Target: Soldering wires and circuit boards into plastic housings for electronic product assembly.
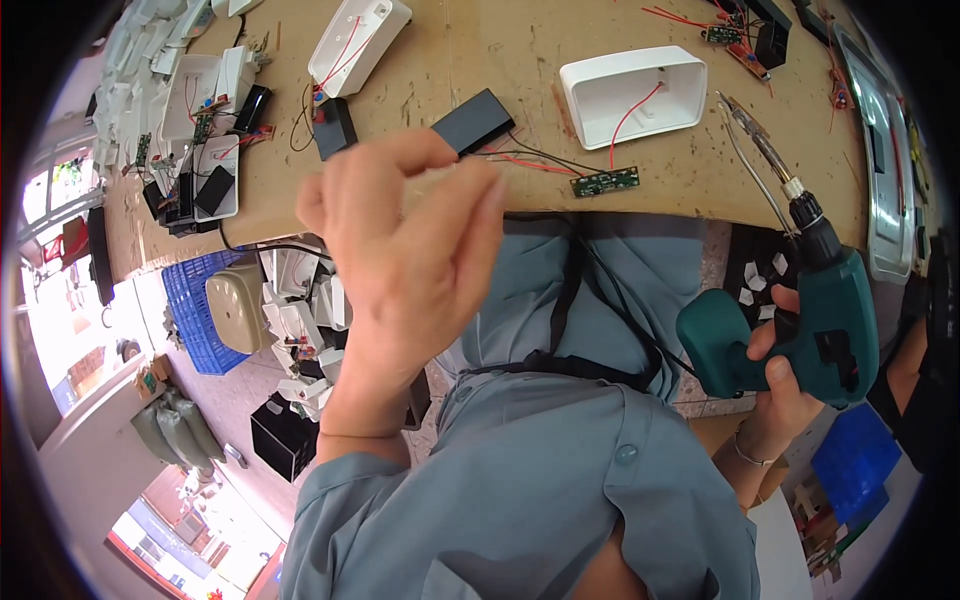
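My right hand [778, 370] grips a green soldering gun [838, 310] with a black collar, its metal tip and thin curved side tube pointing up over the table's right part. My left hand [400, 240] is raised over the table's near edge, back of the hand up, fingers curled in; whether anything is in them is hidden. Just beyond it lies a flat black box [474, 122], with red and black wires leading to a small green circuit board [605, 181]. A red wire joins that board to an open white plastic housing [636, 98].
Another white housing [358, 45] and a black block [333, 127] lie farther left. Housings with boards and wires crowd the table's left end. A clear-topped tray [875, 150] stands at the right edge. Below left are a blue basket [205, 310] and a black bin [283, 437].
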A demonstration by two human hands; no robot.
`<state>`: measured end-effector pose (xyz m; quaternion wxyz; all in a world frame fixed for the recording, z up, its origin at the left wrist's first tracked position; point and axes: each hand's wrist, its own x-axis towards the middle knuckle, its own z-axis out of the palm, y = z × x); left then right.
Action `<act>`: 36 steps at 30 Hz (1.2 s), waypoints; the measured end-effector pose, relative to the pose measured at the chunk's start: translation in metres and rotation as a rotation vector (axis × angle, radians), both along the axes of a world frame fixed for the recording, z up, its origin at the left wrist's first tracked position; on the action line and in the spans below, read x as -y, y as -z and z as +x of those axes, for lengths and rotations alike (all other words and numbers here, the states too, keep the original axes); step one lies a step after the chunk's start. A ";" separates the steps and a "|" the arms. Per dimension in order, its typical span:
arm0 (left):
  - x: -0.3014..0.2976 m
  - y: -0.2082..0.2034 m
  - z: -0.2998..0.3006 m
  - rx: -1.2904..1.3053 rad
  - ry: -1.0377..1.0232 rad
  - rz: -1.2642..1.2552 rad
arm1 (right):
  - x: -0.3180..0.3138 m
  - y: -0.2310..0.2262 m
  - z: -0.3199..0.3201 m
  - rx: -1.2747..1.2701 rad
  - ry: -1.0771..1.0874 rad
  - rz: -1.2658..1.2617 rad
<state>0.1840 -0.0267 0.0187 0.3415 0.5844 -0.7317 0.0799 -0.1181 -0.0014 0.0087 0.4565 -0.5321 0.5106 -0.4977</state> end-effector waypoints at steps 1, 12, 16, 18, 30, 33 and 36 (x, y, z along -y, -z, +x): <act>-0.005 0.002 0.003 0.088 0.031 0.081 | 0.000 0.000 0.001 0.004 -0.004 -0.002; 0.011 0.016 -0.019 0.251 0.041 0.279 | -0.003 -0.004 0.012 0.037 -0.035 -0.014; 0.007 0.001 -0.022 0.134 0.143 0.357 | -0.002 -0.003 0.013 0.077 -0.021 -0.011; 0.007 -0.006 -0.025 -0.011 0.203 0.393 | -0.001 -0.003 0.013 0.097 -0.018 -0.011; -0.007 0.024 -0.064 -2.014 0.198 1.162 | 0.007 0.014 0.030 0.548 -0.181 0.136; -0.005 0.032 -0.074 -2.375 0.353 1.126 | 0.012 0.018 0.035 0.671 -0.272 0.181; 0.002 0.031 -0.074 -2.264 0.433 1.208 | 0.013 0.025 0.033 0.736 -0.339 0.193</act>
